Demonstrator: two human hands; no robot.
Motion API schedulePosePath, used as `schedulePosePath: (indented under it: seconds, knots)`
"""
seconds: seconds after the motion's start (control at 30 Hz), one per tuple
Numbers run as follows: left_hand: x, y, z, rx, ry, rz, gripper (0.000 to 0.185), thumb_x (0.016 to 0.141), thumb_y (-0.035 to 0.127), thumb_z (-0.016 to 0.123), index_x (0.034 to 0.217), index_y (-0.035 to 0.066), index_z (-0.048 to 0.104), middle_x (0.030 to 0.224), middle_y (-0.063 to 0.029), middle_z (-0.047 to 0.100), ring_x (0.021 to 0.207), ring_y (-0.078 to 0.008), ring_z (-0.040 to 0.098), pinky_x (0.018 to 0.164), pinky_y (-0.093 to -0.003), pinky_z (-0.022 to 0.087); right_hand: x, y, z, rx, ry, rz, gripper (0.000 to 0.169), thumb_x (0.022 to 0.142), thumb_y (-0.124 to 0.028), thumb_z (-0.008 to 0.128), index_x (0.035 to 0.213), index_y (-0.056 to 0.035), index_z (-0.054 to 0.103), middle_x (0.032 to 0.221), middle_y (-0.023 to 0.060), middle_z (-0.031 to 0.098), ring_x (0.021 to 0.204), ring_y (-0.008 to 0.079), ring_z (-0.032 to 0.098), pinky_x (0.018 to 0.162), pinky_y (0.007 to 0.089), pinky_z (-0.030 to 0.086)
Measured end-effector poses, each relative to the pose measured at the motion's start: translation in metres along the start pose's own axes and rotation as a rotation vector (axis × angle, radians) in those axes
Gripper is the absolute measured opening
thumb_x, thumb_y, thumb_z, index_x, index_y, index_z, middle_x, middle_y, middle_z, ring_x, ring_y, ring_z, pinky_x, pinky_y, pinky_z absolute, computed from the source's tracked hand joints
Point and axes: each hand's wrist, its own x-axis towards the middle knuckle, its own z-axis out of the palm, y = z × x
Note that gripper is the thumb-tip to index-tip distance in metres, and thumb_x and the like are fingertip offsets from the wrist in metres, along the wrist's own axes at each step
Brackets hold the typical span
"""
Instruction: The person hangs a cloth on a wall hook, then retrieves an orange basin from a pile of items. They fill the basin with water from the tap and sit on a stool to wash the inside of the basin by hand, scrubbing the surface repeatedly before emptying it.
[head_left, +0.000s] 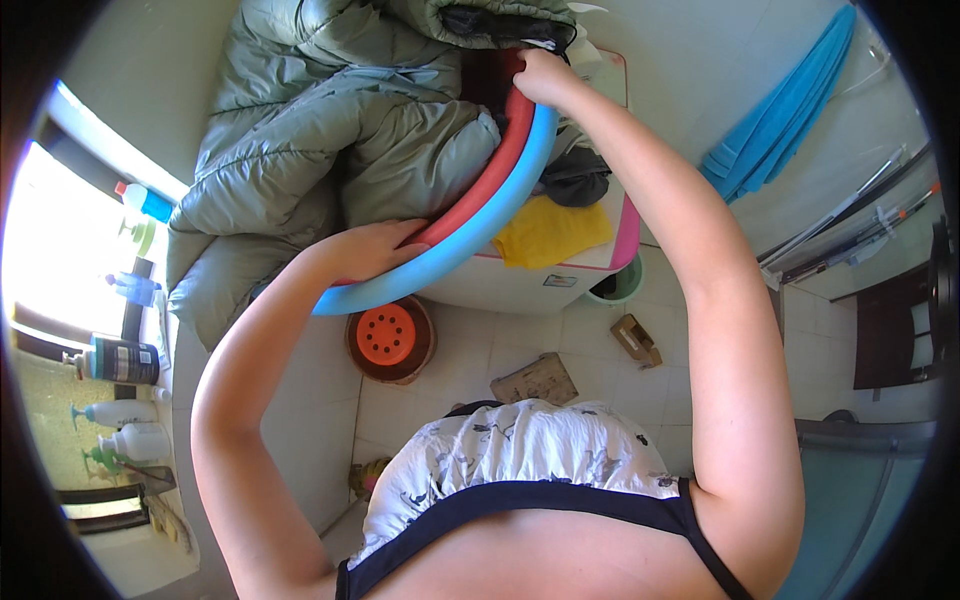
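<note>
A blue plastic basin (480, 236) with a red basin (491, 174) nested inside it is raised at the top middle. My left hand (367, 251) holds the near left part of the rims, its fingers over the red edge. My right hand (546, 79) grips the rims at the upper right. A puffy grey-green quilted jacket (300, 142) fills the basins and hangs over their left side. Below the rims, on a white appliance with a pink edge (634, 232), lie a yellow cloth (555, 231) and a dark grey cloth (576, 177).
Pump bottles (124, 360) line the windowsill at left. On the tiled floor stand a brown bucket with an orange perforated piece (385, 334), a green bucket (630, 281), a small cardboard box (636, 341) and a flat brown piece (536, 379). A blue towel (780, 112) hangs at right.
</note>
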Motion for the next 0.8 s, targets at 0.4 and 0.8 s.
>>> schedulePosePath:
  seconds: [0.4,0.8]
  knots:
    - [-0.042,0.022,0.012,-0.102,0.099,0.013,0.088,0.086,0.064,0.043,0.141,-0.002,0.026,0.139,-0.025,0.036,0.13,-0.0366,0.035,0.107,-0.0398,0.029,0.039,-0.017,-0.028,0.208,-0.1,0.138,0.031,0.073,-0.007,0.052,0.098,0.0107,0.06,0.101,0.0233,0.062,0.091,0.0332,0.061,0.075,0.0409,0.047]
    - [-0.024,0.053,0.029,0.169,0.416,-0.101,0.077,0.068,0.034,0.069,0.132,0.001,0.043,0.125,-0.0181,0.053,0.115,-0.0329,0.05,0.099,-0.0403,0.038,0.15,-0.024,0.023,-0.326,-0.181,0.021,0.036,0.079,-0.017,0.057,0.105,0.0069,0.06,0.109,0.0198,0.061,0.102,0.0294,0.058,0.077,0.0414,0.048]
